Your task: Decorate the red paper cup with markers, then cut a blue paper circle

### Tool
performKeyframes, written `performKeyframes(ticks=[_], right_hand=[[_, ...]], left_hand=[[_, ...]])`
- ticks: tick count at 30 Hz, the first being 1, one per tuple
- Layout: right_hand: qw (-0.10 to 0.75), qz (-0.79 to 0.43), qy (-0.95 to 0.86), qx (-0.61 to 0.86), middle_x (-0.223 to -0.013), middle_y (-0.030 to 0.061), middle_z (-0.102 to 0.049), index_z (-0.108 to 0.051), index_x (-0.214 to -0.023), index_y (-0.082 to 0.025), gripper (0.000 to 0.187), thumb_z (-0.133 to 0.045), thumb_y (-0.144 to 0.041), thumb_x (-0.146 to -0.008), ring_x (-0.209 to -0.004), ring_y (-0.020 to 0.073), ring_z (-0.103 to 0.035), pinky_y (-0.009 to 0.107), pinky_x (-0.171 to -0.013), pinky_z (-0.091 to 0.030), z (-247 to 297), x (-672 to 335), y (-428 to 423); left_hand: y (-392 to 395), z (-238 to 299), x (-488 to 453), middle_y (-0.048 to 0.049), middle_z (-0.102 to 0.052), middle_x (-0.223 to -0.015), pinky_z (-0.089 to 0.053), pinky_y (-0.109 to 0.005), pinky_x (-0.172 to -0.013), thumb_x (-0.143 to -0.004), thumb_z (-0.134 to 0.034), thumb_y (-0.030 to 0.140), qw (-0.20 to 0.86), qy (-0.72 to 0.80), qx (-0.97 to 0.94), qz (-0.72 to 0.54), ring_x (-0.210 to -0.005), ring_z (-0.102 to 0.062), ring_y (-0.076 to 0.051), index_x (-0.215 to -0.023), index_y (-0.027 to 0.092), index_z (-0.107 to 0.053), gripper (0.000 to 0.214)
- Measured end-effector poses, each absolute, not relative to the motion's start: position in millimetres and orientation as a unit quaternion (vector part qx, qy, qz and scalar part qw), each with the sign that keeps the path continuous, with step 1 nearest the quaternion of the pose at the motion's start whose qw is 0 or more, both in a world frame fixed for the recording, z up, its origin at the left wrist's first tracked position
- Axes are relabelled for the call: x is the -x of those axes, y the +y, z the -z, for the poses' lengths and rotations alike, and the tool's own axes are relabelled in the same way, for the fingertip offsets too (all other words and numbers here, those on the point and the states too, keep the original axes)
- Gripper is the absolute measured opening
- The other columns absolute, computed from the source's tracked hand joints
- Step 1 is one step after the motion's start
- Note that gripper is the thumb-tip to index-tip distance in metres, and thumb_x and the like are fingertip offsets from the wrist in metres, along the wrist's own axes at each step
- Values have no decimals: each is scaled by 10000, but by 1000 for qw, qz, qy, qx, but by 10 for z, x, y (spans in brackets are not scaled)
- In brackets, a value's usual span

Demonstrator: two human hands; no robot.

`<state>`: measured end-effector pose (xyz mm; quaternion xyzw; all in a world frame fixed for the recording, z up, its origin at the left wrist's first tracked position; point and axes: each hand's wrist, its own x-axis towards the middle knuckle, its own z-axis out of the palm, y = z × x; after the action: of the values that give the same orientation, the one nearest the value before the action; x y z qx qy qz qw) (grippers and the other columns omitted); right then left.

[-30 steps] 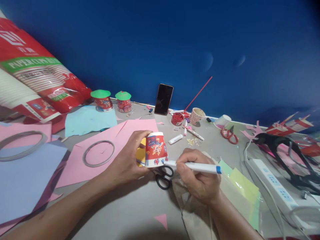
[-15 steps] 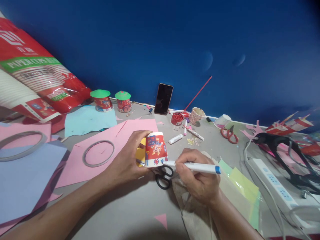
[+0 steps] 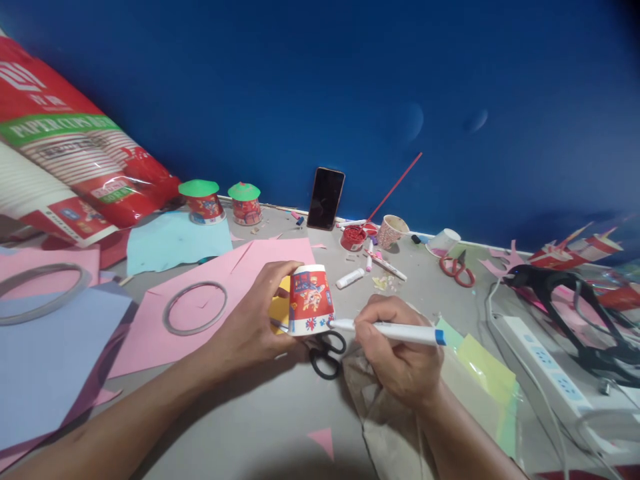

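Note:
My left hand [image 3: 257,320] grips a red and white printed paper cup [image 3: 312,299], which stands upside down near the middle of the view. Blue and red marks show on the white band along the cup's lower edge. In my right hand [image 3: 397,353] is a white marker [image 3: 407,333] with a blue end, its tip at the lower right of that band. Black-handled scissors [image 3: 327,355] lie just below the cup, their blades partly hidden by it and my left hand. Behind the left fingers a piece of yellow paper [image 3: 280,308] shows.
Pink paper [image 3: 145,340] with a grey ring [image 3: 167,323] lies to the left. Two cups with green paper tops [image 3: 199,189] stand at the back, left of a phone [image 3: 325,199]. Red-handled scissors [image 3: 466,276] and a power strip [image 3: 545,367] are on the right.
My right hand and the marker have shifted slightly to the right, with the marker tip still at the cup's lower band. The left hand keeps its hold on the cup.

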<state>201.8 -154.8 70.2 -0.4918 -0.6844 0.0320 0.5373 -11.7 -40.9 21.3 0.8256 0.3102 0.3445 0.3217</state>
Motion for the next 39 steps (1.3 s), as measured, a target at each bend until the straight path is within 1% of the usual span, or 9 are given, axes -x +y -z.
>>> performKeyframes(ticks=[5, 10, 15, 23, 27, 31, 34, 36, 39], right_hand=[[532, -41, -691, 486, -603, -26, -684, -656, -789, -231, 191, -608, -126, -940, -457, 125, -572, 252, -467, -429, -713, -2008, -1547], [535, -47, -691, 484, -612, -30, -685, -667, -797, -224, 178, -622, -114, -931, -471, 116, -589, 234, -476, -438, -705, -2008, -1548], [546, -43, -685, 481, -619, -38, -693, -668, -804, -225, 176, -629, -106, -928, -485, 111, -599, 221, -491, -438, -701, -2012, -1550], [537, -35, -691, 483, -634, -30, -704, -676, -790, -218, 181, -636, -106, -928, -497, 108, -606, 217, -517, -457, -702, -2026, -1541], [539, -29, -693, 478, -636, -39, -698, -669, -800, -219, 182, -633, -111, -942, -500, 99, -600, 205, -506, -436, -692, -2030, -1543], [540, -24, -695, 473, -638, -46, -684, -661, -830, -227, 172, -631, -102, -943, -505, 103, -601, 205, -503, -432, -680, -2028, -1547], [537, -6, -707, 460, -656, -41, -694, -657, -860, -235, 165, -633, -97, -948, -530, 118, -626, 223, -533, -458, -670, -2011, -1545], [528, 3, -718, 454, -673, -35, -707, -657, -888, -237, 158, -633, -97, -957, -542, 127, -638, 234, -540, -457, -661, -1994, -1542], [510, 3, -738, 442, -688, -22, -718, -652, -912, -235, 144, -631, -108, -975, -554, 138, -648, 247, -540, -449, -644, -1973, -1537]], left_hand=[[-405, -204, 110, -112, -602, -1507, -614, -549, -1133, -800, -871, 377, 315, 303, -828, -350, -1363, -655, -366, -1506, 308, -489, 805], [-406, -208, 108, -112, -601, -1505, -615, -545, -1126, -813, -854, 360, 313, 297, -831, -351, -1352, -656, -356, -1512, 301, -484, 793], [-417, -229, 107, -122, -600, -1505, -627, -554, -1108, -796, -865, 379, 321, 305, -827, -346, -1350, -658, -369, -1506, 295, -493, 806], [-402, -217, 110, -124, -585, -1527, -599, -568, -1147, -781, -840, 331, 319, 304, -830, -343, -1394, -628, -377, -1517, 294, -477, 822], [-415, -248, 106, -131, -573, -1519, -580, -576, -1160, -805, -860, 387, 322, 311, -825, -344, -1399, -613, -376, -1512, 287, -479, 810], [-441, -275, 93, -129, -572, -1459, -556, -572, -1181, -785, -879, 355, 300, 314, -828, -353, -1386, -601, -373, -1493, 272, -492, 812], [-476, -269, 80, -121, -564, -1372, -587, -546, -1133, -753, -864, 316, 286, 319, -836, -343, -1345, -606, -374, -1479, 258, -518, 806], [-501, -264, 77, -117, -539, -1326, -609, -534, -1092, -743, -866, 330, 283, 332, -836, -333, -1313, -608, -375, -1482, 248, -534, 814], [-524, -267, 82, -121, -498, -1312, -611, -539, -1080, -753, -872, 384, 280, 343, -838, -319, -1284, -599, -374, -1510, 222, -528, 847]])
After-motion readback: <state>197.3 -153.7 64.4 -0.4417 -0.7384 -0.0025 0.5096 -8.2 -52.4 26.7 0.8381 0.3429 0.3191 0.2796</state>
